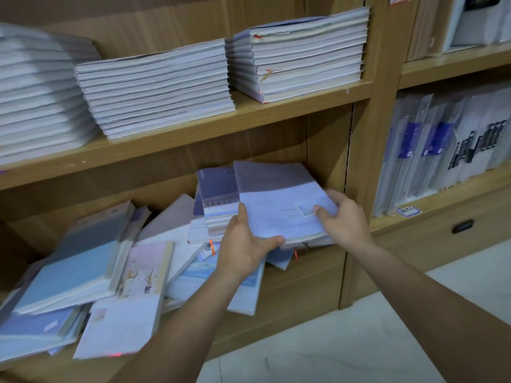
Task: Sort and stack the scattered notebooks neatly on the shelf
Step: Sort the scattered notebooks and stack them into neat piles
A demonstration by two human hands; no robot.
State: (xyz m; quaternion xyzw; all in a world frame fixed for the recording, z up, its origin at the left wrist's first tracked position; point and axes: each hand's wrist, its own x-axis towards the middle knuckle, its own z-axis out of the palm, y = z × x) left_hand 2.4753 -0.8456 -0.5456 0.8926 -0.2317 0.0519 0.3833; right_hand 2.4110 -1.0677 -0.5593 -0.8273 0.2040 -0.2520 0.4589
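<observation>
The lower shelf (304,275) holds scattered notebooks (83,258); left hand (243,247) and right hand (345,217) grip one pale notebook (276,200)

light wooden shelving (384,78) stands on a pale tiled floor (359,341), a drawer (425,240) at right.

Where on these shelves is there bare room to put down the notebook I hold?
Little. The lower shelf is crowded: scattered notebooks cover it up to the small stack under your notebook. Bare wood shows only as a narrow strip on the upper shelf before the right stack. A hand passes freely above the scattered notebooks.
</observation>
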